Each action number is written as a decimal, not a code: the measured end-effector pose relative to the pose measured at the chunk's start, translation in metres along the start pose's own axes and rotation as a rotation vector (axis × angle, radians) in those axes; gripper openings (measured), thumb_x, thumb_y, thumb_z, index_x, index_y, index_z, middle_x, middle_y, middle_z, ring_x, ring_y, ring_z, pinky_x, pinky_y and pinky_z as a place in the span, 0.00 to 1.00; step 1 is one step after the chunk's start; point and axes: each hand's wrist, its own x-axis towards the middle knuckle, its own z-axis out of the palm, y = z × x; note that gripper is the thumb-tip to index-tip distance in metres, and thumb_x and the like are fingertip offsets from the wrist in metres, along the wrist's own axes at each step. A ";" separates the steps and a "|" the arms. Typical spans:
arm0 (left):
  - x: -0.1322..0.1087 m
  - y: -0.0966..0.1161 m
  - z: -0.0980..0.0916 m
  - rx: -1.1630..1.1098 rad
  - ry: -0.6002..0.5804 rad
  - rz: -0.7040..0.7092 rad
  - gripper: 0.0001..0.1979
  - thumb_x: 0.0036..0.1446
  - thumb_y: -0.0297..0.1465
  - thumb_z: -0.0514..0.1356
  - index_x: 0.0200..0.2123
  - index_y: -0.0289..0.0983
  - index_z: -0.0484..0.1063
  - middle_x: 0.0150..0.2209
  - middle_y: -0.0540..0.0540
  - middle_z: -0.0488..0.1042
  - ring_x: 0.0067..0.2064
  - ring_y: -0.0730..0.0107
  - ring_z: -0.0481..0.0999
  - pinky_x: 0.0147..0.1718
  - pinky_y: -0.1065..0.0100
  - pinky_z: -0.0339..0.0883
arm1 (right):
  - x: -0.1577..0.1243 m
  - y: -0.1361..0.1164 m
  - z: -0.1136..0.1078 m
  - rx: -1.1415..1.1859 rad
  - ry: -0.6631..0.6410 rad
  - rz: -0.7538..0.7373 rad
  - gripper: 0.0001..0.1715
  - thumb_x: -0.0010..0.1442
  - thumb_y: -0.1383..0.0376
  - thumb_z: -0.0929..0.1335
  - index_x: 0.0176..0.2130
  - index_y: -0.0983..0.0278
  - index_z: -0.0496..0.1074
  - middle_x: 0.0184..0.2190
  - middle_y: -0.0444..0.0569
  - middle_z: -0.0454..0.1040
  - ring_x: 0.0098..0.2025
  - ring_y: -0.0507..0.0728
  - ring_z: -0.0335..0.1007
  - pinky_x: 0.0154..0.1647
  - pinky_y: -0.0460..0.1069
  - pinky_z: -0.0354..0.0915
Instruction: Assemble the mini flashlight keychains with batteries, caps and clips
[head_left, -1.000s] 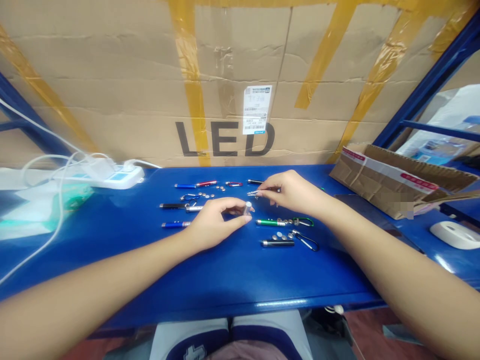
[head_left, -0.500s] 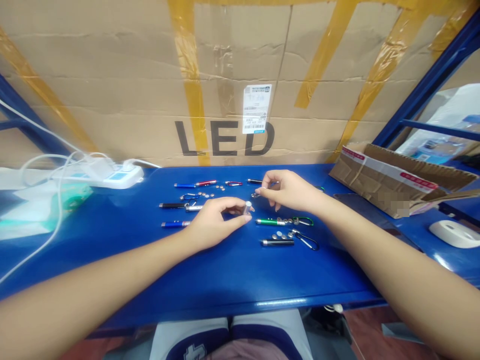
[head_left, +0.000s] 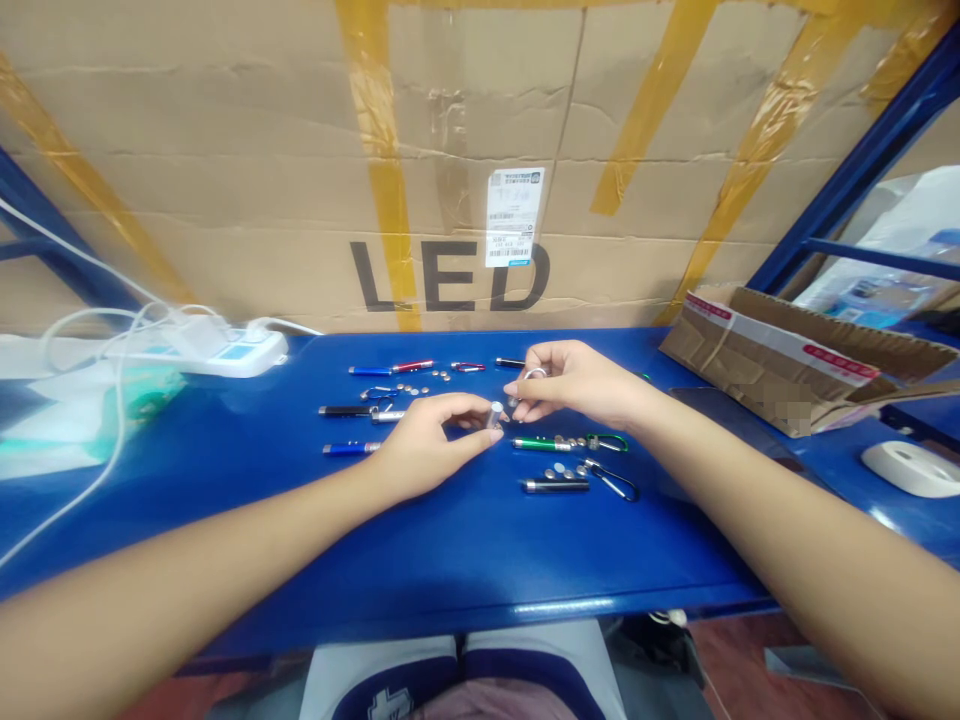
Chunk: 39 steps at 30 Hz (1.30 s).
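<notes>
My left hand (head_left: 439,440) pinches a silver mini flashlight tube (head_left: 495,413) upright between thumb and fingers. Just right of it, my right hand (head_left: 566,380) is closed on a silver carabiner (head_left: 535,373), whose small metal end piece points toward the tube without touching it. Below my right hand lie a green flashlight (head_left: 536,444) with several button cells and a green carabiner (head_left: 611,442). Nearer to me are a black tube (head_left: 556,485), more button cells (head_left: 559,469) and a black carabiner (head_left: 619,484). A blue flashlight (head_left: 349,449) rests beside my left wrist.
Farther back on the blue table (head_left: 450,560) lie a red flashlight (head_left: 412,366), a black one (head_left: 343,411) and loose button cells (head_left: 415,390). A power strip (head_left: 240,355) with cables sits left, an open cardboard box (head_left: 765,350) right. A large carton (head_left: 262,200) stands behind.
My right hand has picked up the silver carabiner from the table and brought it near the tube. My left hand holds the tube in the same place.
</notes>
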 end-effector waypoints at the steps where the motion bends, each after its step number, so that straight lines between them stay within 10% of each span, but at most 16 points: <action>1: 0.000 0.000 0.000 -0.002 0.001 -0.001 0.09 0.55 0.34 0.66 0.38 0.35 0.78 0.39 0.45 0.80 0.40 0.65 0.78 0.44 0.64 0.73 | 0.000 0.000 -0.001 0.023 -0.008 -0.016 0.24 0.48 0.66 0.79 0.26 0.64 0.60 0.24 0.47 0.78 0.31 0.54 0.80 0.33 0.48 0.77; 39: 0.000 0.004 -0.005 0.030 -0.086 0.111 0.11 0.63 0.34 0.59 0.43 0.38 0.79 0.38 0.45 0.77 0.40 0.67 0.74 0.42 0.67 0.68 | -0.015 -0.007 -0.007 -0.371 -0.164 -0.480 0.13 0.59 0.58 0.72 0.37 0.65 0.80 0.35 0.49 0.79 0.30 0.51 0.75 0.32 0.47 0.74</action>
